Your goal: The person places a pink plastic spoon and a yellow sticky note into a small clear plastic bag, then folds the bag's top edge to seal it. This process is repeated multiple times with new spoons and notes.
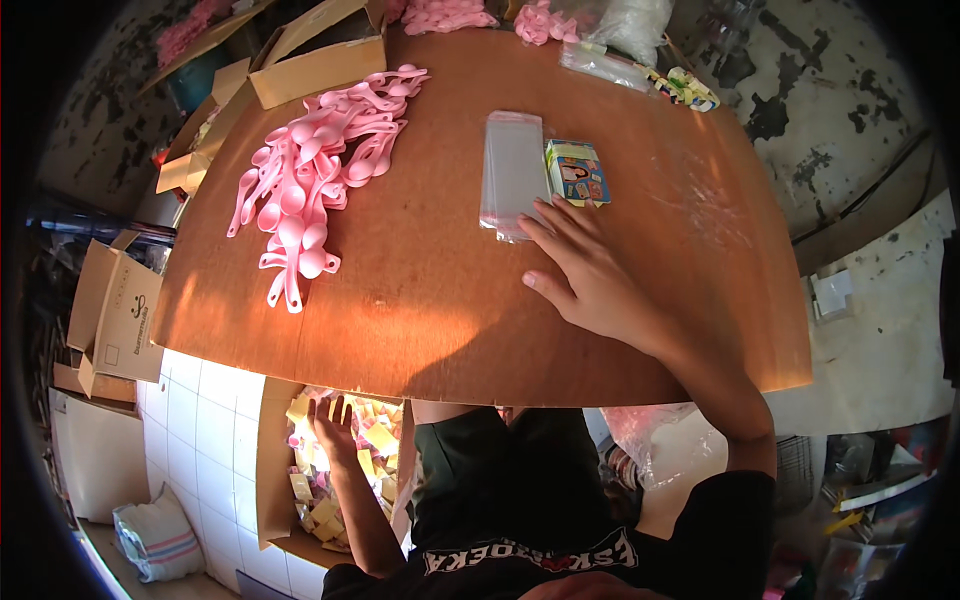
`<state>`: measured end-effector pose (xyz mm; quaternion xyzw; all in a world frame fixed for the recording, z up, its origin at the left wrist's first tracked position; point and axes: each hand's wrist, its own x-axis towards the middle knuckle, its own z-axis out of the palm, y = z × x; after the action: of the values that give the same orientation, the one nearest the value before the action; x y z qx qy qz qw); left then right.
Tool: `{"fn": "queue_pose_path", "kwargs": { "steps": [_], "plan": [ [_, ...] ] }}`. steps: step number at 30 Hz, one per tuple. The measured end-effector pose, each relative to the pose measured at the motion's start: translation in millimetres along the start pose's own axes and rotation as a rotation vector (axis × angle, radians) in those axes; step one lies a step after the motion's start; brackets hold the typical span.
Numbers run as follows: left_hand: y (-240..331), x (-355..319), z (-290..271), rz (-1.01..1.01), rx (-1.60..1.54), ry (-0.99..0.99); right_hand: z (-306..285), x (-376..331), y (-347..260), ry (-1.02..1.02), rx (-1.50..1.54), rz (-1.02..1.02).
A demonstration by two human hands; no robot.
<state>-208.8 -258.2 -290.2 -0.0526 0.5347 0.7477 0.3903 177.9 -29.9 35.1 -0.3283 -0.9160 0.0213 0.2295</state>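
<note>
My right hand (580,265) reaches over the brown wooden table, fingers stretched out and slightly spread. Its fingertips are at the lower edge of a stack of small printed cards (578,174), blue and yellow with a picture. Just left of the cards lies a pile of clear plastic bags (514,170). Below the table's front edge hangs my left hand (333,428), fingers apart and holding nothing, above an open carton (275,470) full of small packed pieces with yellow cards. A heap of pink plastic spoons (310,165) spreads over the table's left side.
An open cardboard box (320,70) stands at the far left table edge. Pink bundles (545,22) and clear plastic packs (605,65) lie along the back. More cartons (115,310) are stacked left of the table. A white sack (160,535) sits on the floor at lower left.
</note>
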Motion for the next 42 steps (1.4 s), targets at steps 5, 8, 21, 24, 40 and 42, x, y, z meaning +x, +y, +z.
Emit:
{"fn": "queue_pose_path", "kwargs": {
  "steps": [5, 8, 21, 24, 40, 42],
  "plan": [
    [0.1, -12.0, 7.7, -0.009, 0.000, -0.017, 21.4, 3.7, 10.2, -0.081, -0.236, -0.009],
    [1.2, -13.6, 3.9, 0.016, 0.000, -0.011, 27.7, 2.2, 11.3, -0.091, -0.281, -0.006],
    [30.3, -19.3, 29.3, 0.085, -0.020, -0.012, 27.5, -3.9, 9.3, -0.073, -0.260, -0.013],
    [47.3, -26.5, 38.0, 0.131, -0.020, 0.017, 29.2, -4.5, 10.7, -0.073, -0.260, -0.009],
    [160.4, -171.2, 198.1, 1.387, 0.190, -0.542, 25.0, 35.8, 27.5, 0.138, -0.037, 0.057],
    [169.3, -185.1, 244.5, 1.348, 0.421, -0.895, 28.4, 35.0, 35.2, 0.037, 0.070, 0.214]
  ]
}}
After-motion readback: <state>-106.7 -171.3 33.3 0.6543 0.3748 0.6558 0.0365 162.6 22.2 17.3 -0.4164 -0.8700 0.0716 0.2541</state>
